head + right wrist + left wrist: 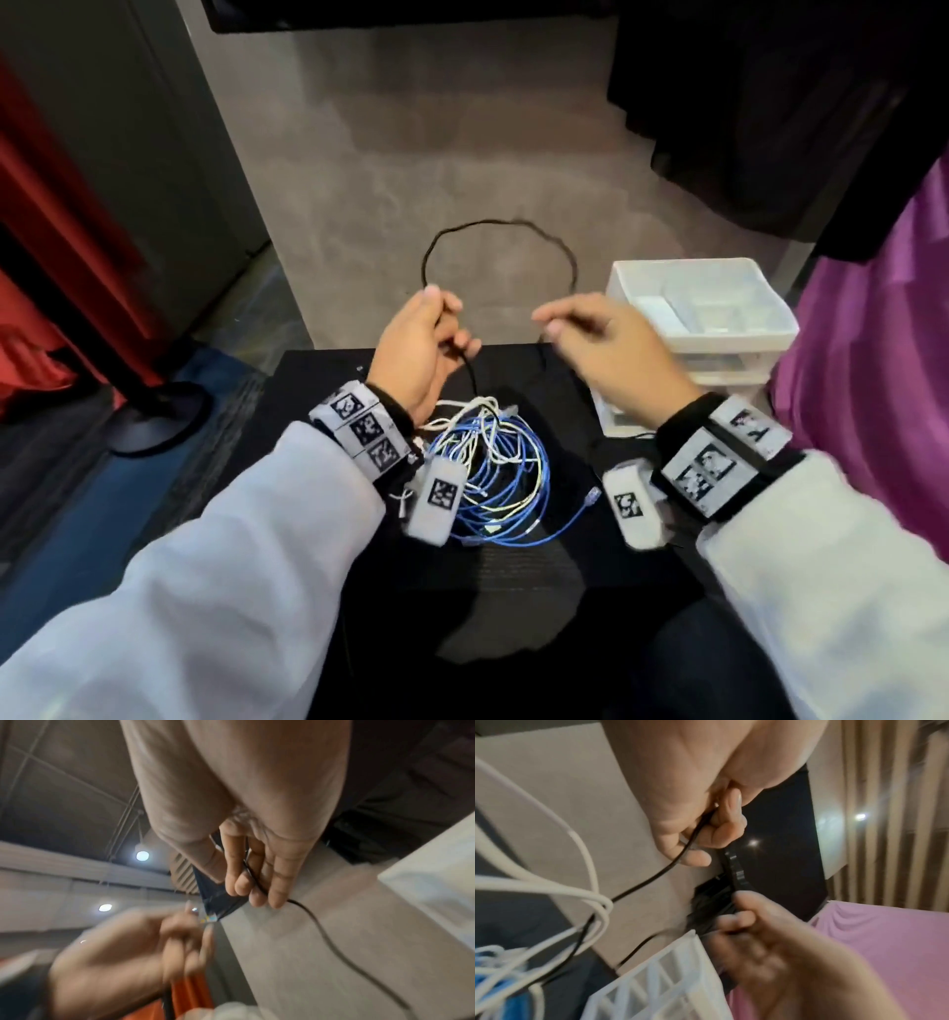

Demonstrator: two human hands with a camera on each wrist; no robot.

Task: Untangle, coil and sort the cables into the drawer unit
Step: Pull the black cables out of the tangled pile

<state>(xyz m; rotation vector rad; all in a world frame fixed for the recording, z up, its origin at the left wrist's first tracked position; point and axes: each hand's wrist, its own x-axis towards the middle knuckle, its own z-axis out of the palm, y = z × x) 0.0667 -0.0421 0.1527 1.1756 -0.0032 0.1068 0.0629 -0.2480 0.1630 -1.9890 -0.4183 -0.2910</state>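
both hands are raised above the black counter with a black cable arcing in a loop between them. the left hand has its fingers curled round one side of the loop, and the cable runs down from it into the pile. the right hand pinches the other side between its fingertips. a tangle of blue cable and white cable lies on the counter beneath the wrists. the white drawer unit stands at the right edge of the counter, just beside the right hand.
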